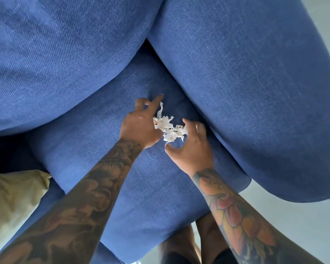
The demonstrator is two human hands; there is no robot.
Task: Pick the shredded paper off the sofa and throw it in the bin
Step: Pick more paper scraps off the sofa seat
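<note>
My left hand (141,128) and right hand (191,149) flank the shredded paper (169,128) on the blue sofa (103,149) seat. The left grip seems to bunch the shreds' edge; the right is wide, fingers spread. I should scoop both inward (slowly, so nothing scatters). The bin is out of view; stray scraps may hide beneath my palms.

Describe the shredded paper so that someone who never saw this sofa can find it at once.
Start at the blue sofa seat cushion, below the two big back cushions. Near its far end, the left hand and right hand come together. Between them lies the shredded paper: a small clump of white, curly strips, the only white thing on the blue fabric.
</note>
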